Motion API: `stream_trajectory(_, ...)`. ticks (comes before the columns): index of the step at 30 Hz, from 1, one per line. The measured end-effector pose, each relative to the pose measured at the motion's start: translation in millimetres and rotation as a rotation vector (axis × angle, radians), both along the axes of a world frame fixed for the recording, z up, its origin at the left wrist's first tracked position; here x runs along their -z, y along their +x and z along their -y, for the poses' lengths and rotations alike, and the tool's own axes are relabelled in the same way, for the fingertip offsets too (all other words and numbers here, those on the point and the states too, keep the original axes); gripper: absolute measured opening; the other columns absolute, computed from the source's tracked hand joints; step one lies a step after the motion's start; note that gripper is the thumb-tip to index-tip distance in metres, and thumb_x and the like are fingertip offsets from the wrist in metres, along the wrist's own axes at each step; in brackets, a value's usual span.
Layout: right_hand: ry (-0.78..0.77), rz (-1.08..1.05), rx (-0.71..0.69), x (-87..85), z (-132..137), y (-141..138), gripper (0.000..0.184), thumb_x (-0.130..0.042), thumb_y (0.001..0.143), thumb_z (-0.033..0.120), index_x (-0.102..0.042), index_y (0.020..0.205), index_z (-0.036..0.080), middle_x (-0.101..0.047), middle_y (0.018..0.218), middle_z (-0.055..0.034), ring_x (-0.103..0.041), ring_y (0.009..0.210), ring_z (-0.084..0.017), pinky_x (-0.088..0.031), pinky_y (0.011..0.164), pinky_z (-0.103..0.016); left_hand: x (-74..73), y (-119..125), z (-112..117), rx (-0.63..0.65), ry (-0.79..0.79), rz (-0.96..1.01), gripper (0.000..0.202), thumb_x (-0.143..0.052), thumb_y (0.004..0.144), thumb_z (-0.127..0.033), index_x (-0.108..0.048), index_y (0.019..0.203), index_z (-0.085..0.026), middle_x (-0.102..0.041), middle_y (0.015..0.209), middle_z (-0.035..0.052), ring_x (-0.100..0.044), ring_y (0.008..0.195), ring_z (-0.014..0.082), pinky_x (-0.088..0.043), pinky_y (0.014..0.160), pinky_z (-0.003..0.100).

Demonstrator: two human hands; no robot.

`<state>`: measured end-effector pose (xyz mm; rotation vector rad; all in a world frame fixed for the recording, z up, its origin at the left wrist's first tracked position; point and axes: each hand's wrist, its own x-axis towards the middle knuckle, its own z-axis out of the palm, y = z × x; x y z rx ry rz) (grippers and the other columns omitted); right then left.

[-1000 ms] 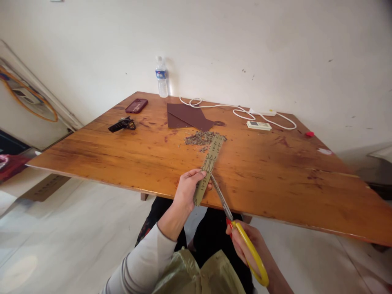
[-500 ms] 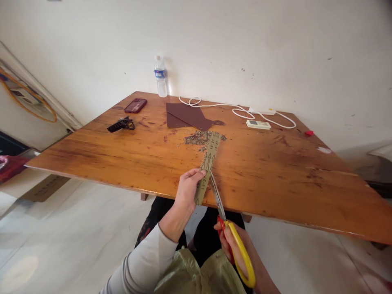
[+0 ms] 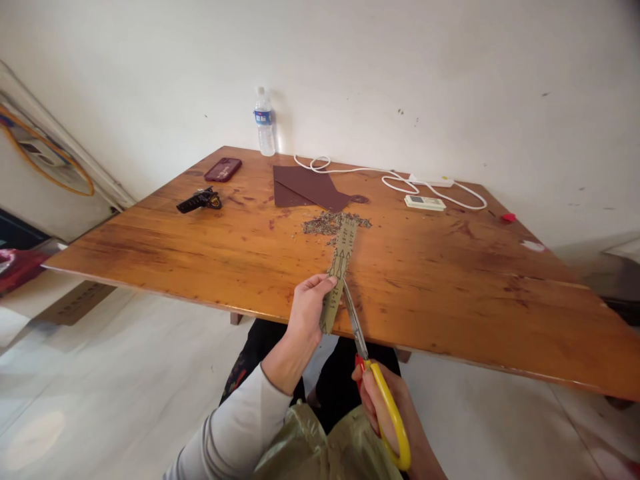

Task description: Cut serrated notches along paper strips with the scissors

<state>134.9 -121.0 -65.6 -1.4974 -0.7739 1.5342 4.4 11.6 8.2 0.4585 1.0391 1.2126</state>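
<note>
My left hand (image 3: 311,308) pinches a long tan strip (image 3: 343,257) printed with arrows and numbers; it looks like the back of sandpaper, and its far end is over the table. My right hand (image 3: 383,400) is closed round the red and yellow handles of a pair of scissors (image 3: 356,327). The blade tips meet the strip's right edge, just beside my left thumb. Past the strip's far end lies a pile of small cut bits (image 3: 325,223). Dark maroon sheets (image 3: 305,187) lie behind that pile, one overlapping another.
Along the wooden table's (image 3: 240,260) back are a water bottle (image 3: 265,127), a white cable (image 3: 360,171) and a white remote-like device (image 3: 425,203). A maroon phone (image 3: 223,169) and a black hair clip (image 3: 200,199) lie to the left. At right is a red scrap (image 3: 509,217).
The scissors' handles have drawn slightly closer together and moved a little left. The strip's far end has dipped slightly, and the view has shifted a little.
</note>
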Motion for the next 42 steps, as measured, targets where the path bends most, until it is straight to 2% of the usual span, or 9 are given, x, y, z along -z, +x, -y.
stream_trajectory(3,-0.004,0.004,-0.012,-1.9,-0.3,2.9,0.066,-0.068,0.066,0.085,-0.061,0.075,0.019,-0.033,0.045,0.0116,-0.020,0.037,-0.004,-0.015,0.035,-0.018,-0.8,0.4,-0.1,-0.004,0.003,0.014,0.019,-0.079,0.060,-0.027,-0.063,0.060,-0.016,-0.059,0.052,-0.0002,-0.051,0.045,0.0098,-0.039,0.048,0.022)
stream_trajectory(10,0.077,0.013,-0.172,-6.5,-6.1,19.8,0.074,-0.060,0.072,0.087,-0.064,0.089,0.016,-0.038,0.047,0.0110,-0.027,0.037,-0.005,-0.023,0.037,-0.017,-1.1,1.3,-0.3,-0.012,0.031,0.044,0.019,-0.078,0.061,-0.026,-0.062,0.062,-0.016,-0.060,0.053,-0.0007,-0.056,0.046,0.0106,-0.043,0.050,0.022)
stream_trajectory(15,0.059,0.005,-0.233,-4.6,-7.8,33.3,0.070,-0.062,0.075,0.084,-0.064,0.090,0.016,-0.036,0.049,0.0113,-0.029,0.037,-0.006,-0.023,0.037,-0.018,-0.3,0.9,-0.8,-0.004,0.039,0.060,0.021,-0.079,0.059,-0.026,-0.062,0.062,-0.016,-0.061,0.054,-0.0005,-0.057,0.045,0.0104,-0.043,0.049,0.021)
stream_trajectory(20,0.095,0.047,-0.172,-13.5,-7.8,38.0,0.069,-0.066,0.072,0.082,-0.065,0.088,0.016,-0.032,0.049,0.0127,-0.022,0.037,-0.004,-0.018,0.038,-0.019,-0.7,-0.1,-1.8,0.021,0.025,0.045,0.022,-0.080,0.059,-0.026,-0.063,0.063,-0.014,-0.064,0.054,0.0020,-0.060,0.045,0.0115,-0.046,0.049,0.021)
stream_trajectory(25,0.092,0.048,-0.167,-18.6,-8.3,40.5,0.065,-0.069,0.072,0.080,-0.064,0.084,0.017,-0.029,0.048,0.0131,-0.020,0.038,-0.003,-0.015,0.038,-0.020,-1.8,-0.5,-1.9,0.031,-0.011,0.042,0.022,-0.082,0.060,-0.026,-0.064,0.066,-0.015,-0.065,0.053,0.0020,-0.059,0.043,0.0119,-0.045,0.045,0.020)
stream_trajectory(32,0.096,0.045,-0.161,-21.9,-9.1,40.3,0.061,-0.070,0.072,0.079,-0.052,0.069,0.020,-0.030,0.045,0.0131,-0.018,0.036,-0.002,-0.009,0.037,-0.021,-1.9,-1.0,-1.7,0.032,-0.019,0.062,0.020,-0.081,0.060,-0.023,-0.064,0.065,-0.014,-0.067,0.055,0.0035,-0.061,0.044,0.0121,-0.047,0.046,0.020)
stream_trajectory(37,0.076,0.059,-0.156,-20.9,-5.0,36.7,0.063,-0.067,0.073,0.081,-0.055,0.073,0.019,-0.033,0.046,0.0127,-0.020,0.036,-0.003,-0.014,0.036,-0.019,-1.3,-1.7,-2.1,0.038,-0.005,0.062,0.018,-0.079,0.060,-0.022,-0.064,0.065,-0.014,-0.067,0.056,0.0043,-0.062,0.045,0.0128,-0.049,0.049,0.021)
stream_trajectory(42,0.096,0.027,-0.197,-9.8,-4.3,36.7,0.067,-0.062,0.077,0.082,-0.063,0.087,0.016,-0.038,0.047,0.0115,-0.025,0.036,-0.004,-0.018,0.036,-0.019,0.6,-1.3,-2.0,0.042,0.014,0.028,0.020,-0.078,0.058,-0.025,-0.062,0.063,-0.015,-0.064,0.054,0.0026,-0.060,0.044,0.0120,-0.044,0.046,0.021)
